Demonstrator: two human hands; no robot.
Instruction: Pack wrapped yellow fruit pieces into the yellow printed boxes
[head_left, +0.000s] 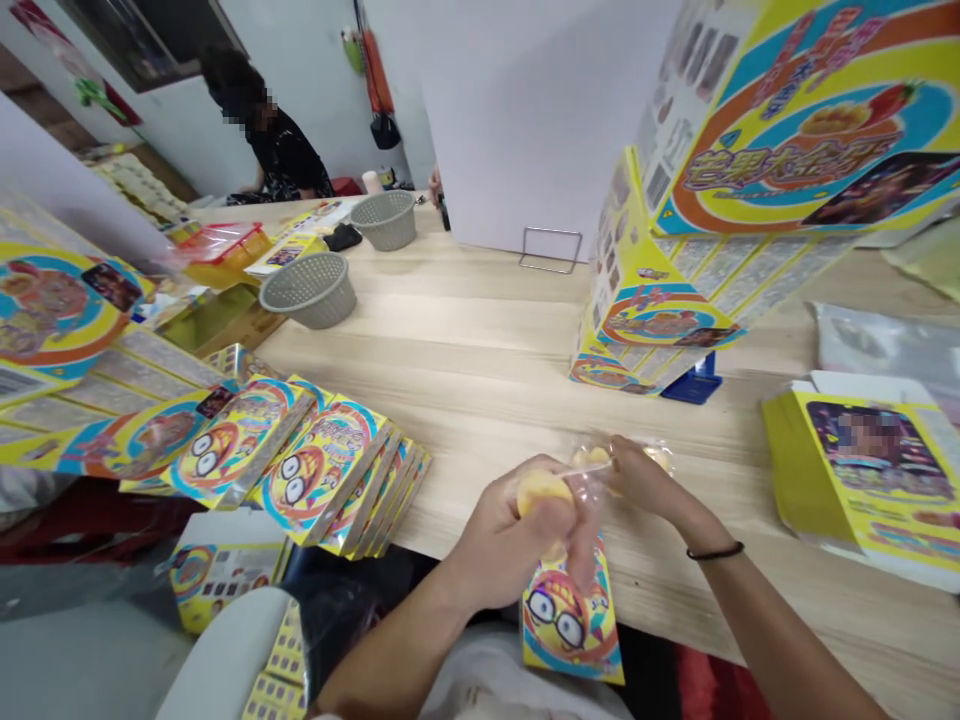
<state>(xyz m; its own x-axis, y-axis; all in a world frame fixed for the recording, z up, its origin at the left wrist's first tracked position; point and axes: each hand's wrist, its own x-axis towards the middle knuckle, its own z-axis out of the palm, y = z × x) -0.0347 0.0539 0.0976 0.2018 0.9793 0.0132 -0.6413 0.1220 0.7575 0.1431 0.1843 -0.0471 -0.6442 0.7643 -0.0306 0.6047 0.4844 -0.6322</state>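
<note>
In the head view my left hand (499,540) is closed around a yellow round piece (544,490) that seems to be in clear plastic. My right hand (641,478) pinches clear plastic wrapping (600,468), which stretches between the two hands. More yellow pieces (658,458) in clear wrap show around and beyond my right fingers, low over the table. Below my left hand a small yellow cartoon box (566,630) lies over the table's front edge, its upper part hidden by the hand.
Several cartoon boxes (322,465) lie stacked at left. Taller box stacks stand at far left (135,400) and right (667,310). An opened carton (870,480) is at right. Grey baskets (311,290) stand toward the back. A person (277,140) sits beyond the table (450,350).
</note>
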